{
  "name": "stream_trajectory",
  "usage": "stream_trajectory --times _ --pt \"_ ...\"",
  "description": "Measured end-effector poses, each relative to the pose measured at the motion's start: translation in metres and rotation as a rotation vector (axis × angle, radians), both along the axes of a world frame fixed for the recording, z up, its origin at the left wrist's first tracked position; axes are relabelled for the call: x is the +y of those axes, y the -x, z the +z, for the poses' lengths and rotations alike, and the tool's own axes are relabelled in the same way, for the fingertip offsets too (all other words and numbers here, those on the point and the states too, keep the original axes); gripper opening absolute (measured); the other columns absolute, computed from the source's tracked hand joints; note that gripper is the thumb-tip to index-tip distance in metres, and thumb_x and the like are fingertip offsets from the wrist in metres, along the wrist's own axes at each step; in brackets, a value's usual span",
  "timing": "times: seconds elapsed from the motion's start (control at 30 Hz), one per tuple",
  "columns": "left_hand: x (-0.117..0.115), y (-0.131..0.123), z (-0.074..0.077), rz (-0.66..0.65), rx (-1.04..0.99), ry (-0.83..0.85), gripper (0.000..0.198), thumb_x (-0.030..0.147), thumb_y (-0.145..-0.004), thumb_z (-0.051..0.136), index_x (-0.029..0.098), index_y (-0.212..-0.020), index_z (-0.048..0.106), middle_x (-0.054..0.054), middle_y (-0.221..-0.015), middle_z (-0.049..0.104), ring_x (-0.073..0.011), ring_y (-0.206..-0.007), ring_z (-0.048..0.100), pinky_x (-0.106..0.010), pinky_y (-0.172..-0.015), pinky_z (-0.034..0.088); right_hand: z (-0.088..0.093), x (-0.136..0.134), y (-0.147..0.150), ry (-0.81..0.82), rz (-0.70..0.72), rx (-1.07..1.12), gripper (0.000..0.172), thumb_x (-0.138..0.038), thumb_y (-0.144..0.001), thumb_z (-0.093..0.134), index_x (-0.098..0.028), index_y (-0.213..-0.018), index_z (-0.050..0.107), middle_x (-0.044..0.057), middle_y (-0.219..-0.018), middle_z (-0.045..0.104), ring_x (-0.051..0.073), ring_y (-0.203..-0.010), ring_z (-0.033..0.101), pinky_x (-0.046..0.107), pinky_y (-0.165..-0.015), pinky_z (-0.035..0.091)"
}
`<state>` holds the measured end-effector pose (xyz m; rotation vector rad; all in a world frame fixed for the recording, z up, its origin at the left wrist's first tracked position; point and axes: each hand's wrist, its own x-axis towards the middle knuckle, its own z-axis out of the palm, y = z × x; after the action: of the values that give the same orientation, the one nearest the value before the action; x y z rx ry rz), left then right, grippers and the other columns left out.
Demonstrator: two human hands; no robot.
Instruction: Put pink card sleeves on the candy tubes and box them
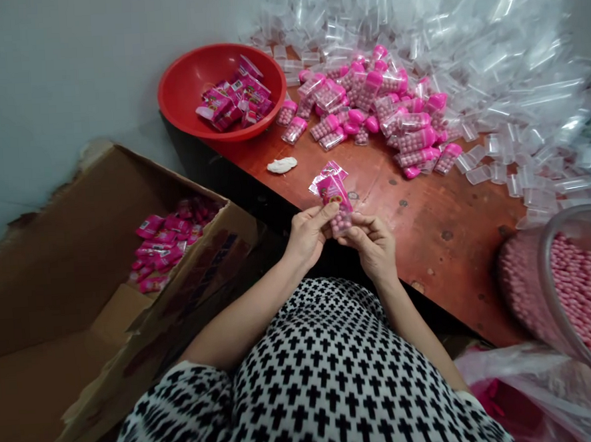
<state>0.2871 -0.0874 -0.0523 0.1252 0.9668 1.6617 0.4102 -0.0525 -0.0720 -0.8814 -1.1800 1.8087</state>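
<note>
Between my two hands, over the near edge of the table, is a small clear tube of pink candy balls (341, 222) with a printed pink wrapper (332, 191) around its upper part. My left hand (310, 235) pinches it from the left, thumb lying on the wrapper. My right hand (375, 243) grips the lower end with thumb and fingers. Just beyond, another pink and silver wrapper (338, 170) lies on the table, partly hidden by the held one. Whether the tube has its cap on cannot be seen.
A red bowl (178, 108) with pink wrappers stands at the table's back left. Filled pink-capped tubes (415, 140) and a heap of clear tubes (464, 37) lie behind. A candy-filled tub (547, 279) is right, an open carton (46, 316) left. A white crumpled piece (282, 165) lies near the bowl.
</note>
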Motion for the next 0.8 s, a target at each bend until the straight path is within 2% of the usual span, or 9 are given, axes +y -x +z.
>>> stream_trajectory --times 0.17,0.3,0.37,0.43,0.5,0.57,0.67,0.73,0.8 --pt "-0.008 -0.01 -0.002 -0.025 -0.036 0.004 0.033 0.032 -0.053 0.089 0.009 -0.068 0.071 -0.003 -0.067 0.068 -0.0084 -0.061 0.06 -0.02 -0.061 0.051 0.003 0.003 0.01 0.05 -0.069 0.022 0.037 -0.041 -0.064 0.084 -0.02 -0.08 0.059 -0.004 -0.069 0.073 0.013 -0.056 0.07 0.026 -0.058 0.063" --pt "-0.017 -0.003 0.004 0.014 0.023 0.007 0.032 0.034 -0.055 0.088 0.011 -0.067 0.069 -0.003 -0.067 0.068 -0.0105 -0.062 0.062 -0.023 -0.063 0.053 0.006 0.003 0.023 0.043 -0.007 0.018 0.037 -0.042 -0.064 0.084 -0.021 -0.078 0.057 -0.005 -0.068 0.072 0.013 -0.055 0.07 0.023 -0.053 0.061" --pt "-0.028 0.016 0.011 0.138 0.128 0.018 0.033 0.041 -0.058 0.086 0.015 -0.07 0.068 -0.005 -0.077 0.071 -0.0165 -0.075 0.068 -0.028 -0.072 0.056 0.009 0.002 0.026 0.039 0.051 0.015 0.039 -0.045 -0.065 0.083 -0.021 -0.081 0.058 -0.004 -0.07 0.073 0.013 -0.057 0.071 0.023 -0.053 0.06" --pt "-0.042 0.045 0.017 0.364 0.274 0.031 0.039 0.057 -0.066 0.076 0.02 -0.077 0.068 -0.005 -0.093 0.074 -0.0215 -0.094 0.069 -0.033 -0.084 0.056 0.013 0.003 0.026 0.028 0.092 0.019 0.039 -0.048 -0.068 0.08 -0.021 -0.085 0.058 -0.002 -0.072 0.074 0.014 -0.058 0.071 0.023 -0.053 0.06" --pt "-0.052 0.075 0.016 0.584 0.422 0.043 0.058 0.077 -0.077 0.049 0.024 -0.09 0.069 -0.005 -0.109 0.072 -0.0217 -0.108 0.065 -0.033 -0.09 0.054 0.014 0.006 0.022 0.008 0.1 0.0 0.037 -0.048 -0.071 0.077 -0.02 -0.086 0.059 -0.002 -0.073 0.074 0.013 -0.058 0.071 0.023 -0.052 0.059" --pt "-0.052 0.097 0.006 0.671 0.537 0.037 0.07 0.082 -0.08 0.033 0.025 -0.104 0.067 -0.006 -0.118 0.069 -0.0216 -0.113 0.063 -0.035 -0.095 0.052 0.013 0.01 0.018 -0.012 0.085 -0.035 0.032 -0.045 -0.075 0.075 -0.019 -0.084 0.059 -0.001 -0.072 0.073 0.012 -0.056 0.069 0.022 -0.051 0.058" --pt "-0.026 0.108 -0.02 0.518 0.903 0.128 0.059 0.07 -0.082 0.051 0.022 -0.113 0.065 -0.01 -0.125 0.065 -0.0247 -0.118 0.06 -0.04 -0.104 0.045 0.007 0.013 0.012 -0.027 0.061 -0.087 0.03 -0.045 -0.079 0.071 -0.019 -0.082 0.059 -0.001 -0.069 0.071 0.011 -0.052 0.066 0.021 -0.05 0.057" --pt "0.003 0.108 -0.038 0.333 1.282 0.18 0.049 0.054 -0.082 0.063 0.021 -0.117 0.065 -0.011 -0.134 0.06 -0.0264 -0.129 0.05 -0.042 -0.113 0.034 0.004 0.012 0.01 -0.03 0.059 -0.121 0.03 -0.046 -0.08 0.07 -0.018 -0.081 0.059 -0.001 -0.069 0.071 0.01 -0.052 0.066 0.021 -0.049 0.056" --pt "0.031 0.112 -0.051 0.255 1.516 0.27 0.04 0.038 -0.082 0.066 0.02 -0.117 0.065 -0.012 -0.138 0.056 -0.0289 -0.133 0.045 -0.044 -0.116 0.026 0.002 0.01 0.008 -0.026 0.062 -0.151 0.031 -0.047 -0.079 0.071 -0.018 -0.079 0.058 -0.001 -0.069 0.071 0.01 -0.052 0.066 0.02 -0.048 0.055"
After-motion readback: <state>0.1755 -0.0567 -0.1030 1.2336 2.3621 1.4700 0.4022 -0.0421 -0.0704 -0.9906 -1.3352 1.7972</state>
